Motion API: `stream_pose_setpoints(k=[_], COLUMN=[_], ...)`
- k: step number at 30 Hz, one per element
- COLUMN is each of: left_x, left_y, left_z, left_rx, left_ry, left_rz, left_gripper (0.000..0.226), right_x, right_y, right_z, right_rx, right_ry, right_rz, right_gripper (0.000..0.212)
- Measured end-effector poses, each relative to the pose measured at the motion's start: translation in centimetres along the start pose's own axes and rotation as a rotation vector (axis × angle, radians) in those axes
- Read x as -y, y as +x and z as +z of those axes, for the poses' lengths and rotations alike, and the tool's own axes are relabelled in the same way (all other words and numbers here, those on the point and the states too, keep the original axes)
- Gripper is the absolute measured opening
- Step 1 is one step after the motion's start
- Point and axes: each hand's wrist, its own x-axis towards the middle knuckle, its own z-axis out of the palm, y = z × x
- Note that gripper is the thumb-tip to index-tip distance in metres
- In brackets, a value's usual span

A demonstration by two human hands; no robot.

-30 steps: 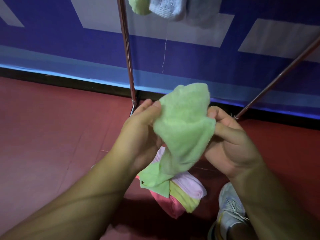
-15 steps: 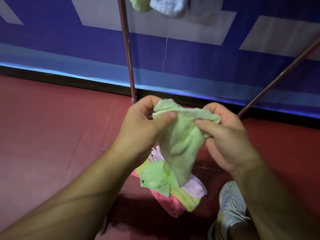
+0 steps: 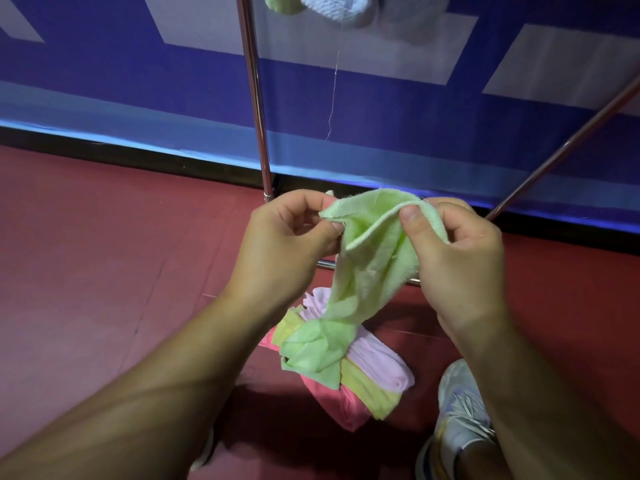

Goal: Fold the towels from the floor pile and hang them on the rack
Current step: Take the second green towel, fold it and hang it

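From the head camera, the left hand [image 3: 287,244] is pinching one top corner of a light green terry towel [image 3: 374,258] between thumb and curled fingers, and the right hand [image 3: 457,258] is gripping the opposite top edge, thumb pressing on the hem. The towel is hanging limp between the two hands, well above the red floor [image 3: 104,271]. Directly below the towel, a floor pile of small towels in green, pink, yellow and pale pink [image 3: 346,368] is lying on the floor. Beyond the pile, an upright chrome rack pole [image 3: 256,109] is rising in front of a blue and white wall banner [image 3: 415,109]. Above the pile, green, white and grey towels [image 3: 332,5] are hanging at the top edge. Right of the pile, a white sneaker [image 3: 460,420] is standing on the floor.
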Motion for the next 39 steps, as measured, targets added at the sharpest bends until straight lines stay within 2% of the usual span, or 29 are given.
stream_pose_setpoints(k=[5, 9, 11, 14, 16, 18, 23, 26, 28, 31, 35, 37, 39], left_x=[-0.4, -0.4, -0.2, -0.1, -0.2, -0.2, 0.6, 0.9, 0.8, 1.1, 0.7, 0.6, 0.6], left_y=[-0.5, -0.9, -0.8, -0.6, -0.5, -0.5, -0.5, -0.1, 0.2, 0.8, 0.3, 0.3, 0.3], left_z=[0.5, 0.9, 0.9, 1.0, 1.2, 1.3, 1.1, 0.8, 0.6, 0.6, 0.6, 0.7, 0.8], left_rx=[0.086, 0.12, 0.099, 0.09, 0.113, 0.12, 0.036, -0.099, -0.119, -0.118, 0.077, 0.112, 0.115], left_ry=[0.078, -0.036, -0.042, -0.048, -0.188, -0.201, 0.326, 0.624, 0.715, 0.55, 0.17, 0.107, 0.074], left_rz=[0.073, -0.004, -0.016, -0.006, -0.083, -0.121, 0.113, 0.218, 0.151, 0.024, -0.108, -0.113, -0.084], left_gripper=[0.02, 0.023, 0.023, 0.024, 0.04, 0.053, 0.019, 0.02, 0.021, 0.021, 0.018, 0.014, 0.019], right_x=[0.5, 1.1, 1.1, 1.0, 1.1, 1.4, 1.0, 1.4, 1.6, 1.5, 1.2, 1.1, 1.1], right_y=[-0.3, -0.3, -0.2, -0.3, -0.4, -0.5, -0.9, -1.5, -1.6, -1.4, -1.0, -0.5, -0.1], right_z=[0.3, 0.3, 0.2, 0.4, 0.6, 0.6, 0.6, 0.8, 0.7, 0.8, 0.9, 0.9, 0.8], right_rx=[0.193, 0.284, 0.312, 0.271, 0.205, 0.155, 0.15, 0.137, 0.127, 0.182, 0.176, 0.134, 0.124], right_ry=[0.031, 0.167, 0.209, 0.161, 0.115, 0.033, -0.118, -0.192, -0.224, -0.264, -0.231, -0.161, -0.043], right_rz=[0.031, 0.06, 0.039, -0.044, -0.064, -0.103, -0.209, -0.256, -0.293, -0.249, -0.181, -0.124, -0.057], right_gripper=[0.011, 0.044, 0.049, 0.046, 0.046, 0.047, 0.041, 0.038, 0.032, 0.018, 0.011, 0.013, 0.013])
